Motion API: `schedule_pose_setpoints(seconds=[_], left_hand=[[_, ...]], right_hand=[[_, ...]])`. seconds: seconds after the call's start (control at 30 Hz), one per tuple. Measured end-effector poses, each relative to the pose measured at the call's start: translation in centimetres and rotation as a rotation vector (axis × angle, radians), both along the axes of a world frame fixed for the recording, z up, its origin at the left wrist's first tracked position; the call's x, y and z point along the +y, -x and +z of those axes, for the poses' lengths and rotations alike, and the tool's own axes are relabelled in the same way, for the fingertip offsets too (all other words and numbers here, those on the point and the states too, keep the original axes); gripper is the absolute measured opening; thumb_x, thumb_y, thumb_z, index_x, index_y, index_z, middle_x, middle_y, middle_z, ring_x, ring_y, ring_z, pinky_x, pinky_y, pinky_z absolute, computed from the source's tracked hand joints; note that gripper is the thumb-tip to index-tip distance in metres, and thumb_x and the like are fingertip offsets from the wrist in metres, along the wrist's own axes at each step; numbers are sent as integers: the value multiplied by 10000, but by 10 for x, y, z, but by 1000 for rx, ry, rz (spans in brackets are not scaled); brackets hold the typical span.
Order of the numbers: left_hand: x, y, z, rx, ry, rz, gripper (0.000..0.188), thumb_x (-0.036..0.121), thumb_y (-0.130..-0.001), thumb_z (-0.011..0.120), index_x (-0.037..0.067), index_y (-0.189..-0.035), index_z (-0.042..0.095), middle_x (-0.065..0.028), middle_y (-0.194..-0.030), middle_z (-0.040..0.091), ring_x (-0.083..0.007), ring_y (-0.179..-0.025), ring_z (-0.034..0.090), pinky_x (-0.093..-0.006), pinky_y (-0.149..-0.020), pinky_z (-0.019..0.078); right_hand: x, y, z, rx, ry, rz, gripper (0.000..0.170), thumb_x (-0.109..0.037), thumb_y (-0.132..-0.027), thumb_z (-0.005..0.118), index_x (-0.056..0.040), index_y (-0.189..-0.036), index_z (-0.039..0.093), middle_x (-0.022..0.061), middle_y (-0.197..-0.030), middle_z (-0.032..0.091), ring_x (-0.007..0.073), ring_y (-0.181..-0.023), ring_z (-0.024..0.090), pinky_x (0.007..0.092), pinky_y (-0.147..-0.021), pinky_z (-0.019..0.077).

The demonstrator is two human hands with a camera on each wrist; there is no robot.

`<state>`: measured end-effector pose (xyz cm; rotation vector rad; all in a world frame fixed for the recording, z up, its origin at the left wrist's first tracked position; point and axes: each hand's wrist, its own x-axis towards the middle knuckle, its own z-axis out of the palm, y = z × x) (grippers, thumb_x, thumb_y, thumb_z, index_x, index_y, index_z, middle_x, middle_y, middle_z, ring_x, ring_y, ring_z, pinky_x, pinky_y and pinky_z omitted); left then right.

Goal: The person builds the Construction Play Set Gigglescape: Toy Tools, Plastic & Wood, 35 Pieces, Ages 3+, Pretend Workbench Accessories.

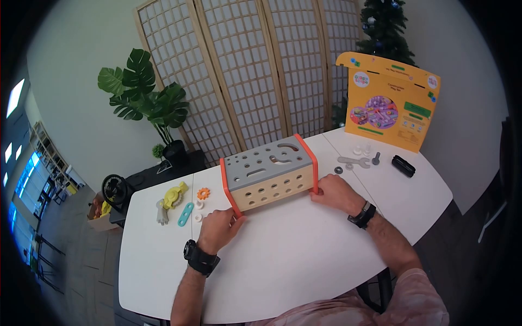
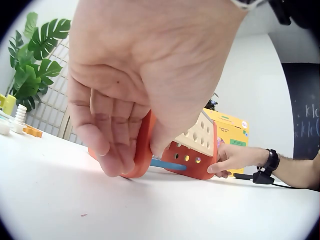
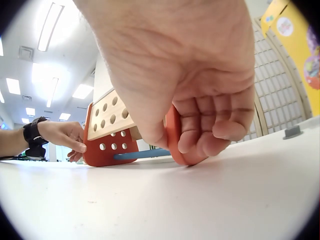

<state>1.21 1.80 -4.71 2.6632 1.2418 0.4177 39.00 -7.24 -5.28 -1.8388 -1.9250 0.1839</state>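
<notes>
A toy workbench (image 1: 272,187) stands upright on the white table, with a grey holed top, pale wooden sides full of round holes and red end panels. My left hand (image 1: 217,231) grips the lower front corner of its left red panel (image 2: 143,150), thumb on the inner face and fingers outside. At the opposite end my right hand (image 1: 338,194) pinches the right red panel (image 3: 174,135) the same way. Low between the panels runs a blue bar (image 3: 142,154), seen in both wrist views.
Left of the workbench lie a yellow toy tool (image 1: 174,195), a teal strip (image 1: 185,214), an orange gear (image 1: 203,193) and white pieces. To the right are a grey wrench (image 1: 354,161), a grey bolt (image 1: 376,158), a black case (image 1: 403,166) and an upright yellow box (image 1: 389,103).
</notes>
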Motion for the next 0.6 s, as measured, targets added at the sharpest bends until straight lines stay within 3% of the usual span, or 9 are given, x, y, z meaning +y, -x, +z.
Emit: schedule_pose_setpoints(seconds=[0.1, 0.17, 0.5, 0.6], left_hand=[[-2, -1, 4, 6, 3, -5, 291, 324, -1006, 793, 42, -938, 792, -108, -769, 782, -295, -688, 762, -405, -652, 585], [-1, -1, 2, 9, -4, -11, 292, 325, -1006, 793, 41, -938, 791, -109, -770, 783, -296, -689, 763, -406, -653, 587], [-4, -3, 7, 30, -5, -16, 312, 331, -1003, 797, 31, -917, 797, -115, -764, 787, -304, -678, 763, -413, -657, 593], [-2, -3, 4, -19, 8, -22, 320, 339, -997, 808, 25, -933, 809, -122, -765, 789, -305, -670, 762, -403, -654, 593]], right_hand=[[-1, 1, 3, 13, -5, -6, 278, -247, -882, 723, 27, -852, 749, 222, -769, 730, 392, -720, 725, 461, -713, 584], [-3, 3, 10, 23, 55, -11, 296, -243, -888, 697, 45, -873, 761, 248, -833, 749, 433, -798, 747, 495, -808, 613], [-3, -1, 6, 5, 71, -23, 285, -247, -883, 702, 30, -878, 767, 239, -816, 742, 420, -788, 742, 493, -797, 608], [-2, -4, 0, 30, -5, -2, 274, -245, -883, 714, 26, -858, 749, 224, -761, 722, 403, -735, 722, 479, -719, 574]])
